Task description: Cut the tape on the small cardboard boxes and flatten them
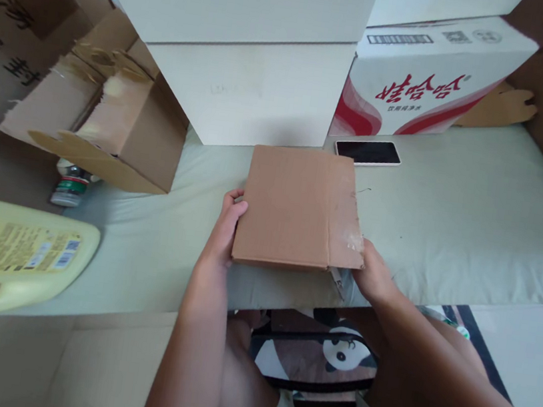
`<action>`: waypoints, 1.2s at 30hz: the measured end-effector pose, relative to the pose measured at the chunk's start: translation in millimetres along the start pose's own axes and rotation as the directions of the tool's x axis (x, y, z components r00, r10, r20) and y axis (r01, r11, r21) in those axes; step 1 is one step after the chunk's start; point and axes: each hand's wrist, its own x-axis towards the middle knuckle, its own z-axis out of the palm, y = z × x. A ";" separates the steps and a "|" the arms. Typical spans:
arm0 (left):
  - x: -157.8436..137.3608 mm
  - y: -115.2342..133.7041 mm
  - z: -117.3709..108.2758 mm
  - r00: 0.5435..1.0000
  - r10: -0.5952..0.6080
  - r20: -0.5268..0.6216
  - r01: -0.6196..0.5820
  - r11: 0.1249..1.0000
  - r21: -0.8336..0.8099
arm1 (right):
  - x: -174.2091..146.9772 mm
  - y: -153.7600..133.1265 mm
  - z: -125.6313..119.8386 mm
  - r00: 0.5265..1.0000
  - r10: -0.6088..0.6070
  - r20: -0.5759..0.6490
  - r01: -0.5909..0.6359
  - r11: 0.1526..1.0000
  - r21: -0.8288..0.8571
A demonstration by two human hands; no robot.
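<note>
A small brown cardboard box (287, 206) lies in front of me on a pale green cloth, its right-end flap (349, 218) sticking out. My left hand (228, 224) grips the box's left side, with the thumb near its upper edge and the fingers behind. At the right end, my right hand (373, 268) is against the flap's edge; its fingers are hidden behind the flap, so I cannot see how they are bent. Below the lower right corner of the box, another torn flap (338, 281) shows.
White boxes (266, 95) and a red-and-white water carton (420, 83) stand at the back. A phone (368, 151) lies before the carton. On the left are an open cardboard box (152, 136), a bottle (70, 185) and a yellow jug (61, 261). A panda-print bag (300, 356) sits below.
</note>
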 end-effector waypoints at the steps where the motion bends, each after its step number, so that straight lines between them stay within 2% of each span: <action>1: -0.6 0.6 0.3 1.000 -0.001 -0.001 0.001 1.000 0.000 | 0.3 -2.0 -0.4 1.000 -0.002 0.007 0.002 1.000 0.021; 7: -2.8 1.7 -0.6 1.000 0.021 -0.014 -0.021 1.000 -0.020 | 3.7 -22.2 -4.4 0.999 0.031 0.043 -0.038 0.985 0.169; 11: -2.0 0.3 -1.8 1.000 0.026 -0.017 -0.026 0.999 -0.019 | 3.7 -35.9 -4.5 0.996 0.055 0.072 -0.075 0.946 0.316; 16: -1.8 -0.1 -2.1 0.999 0.029 -0.013 -0.030 0.999 -0.025 | 3.6 -34.0 1.3 0.991 0.104 0.088 -0.132 0.891 0.434; 21: -1.3 -0.3 -3.4 1.000 0.027 0.000 -0.026 0.999 -0.030 | 5.7 -26.5 4.5 0.989 0.071 0.127 -0.122 0.883 0.453; 36: -2.6 2.0 -1.2 0.999 0.033 0.002 -0.033 0.999 0.008 | 6.3 -29.3 5.1 0.986 0.059 0.155 -0.124 0.882 0.454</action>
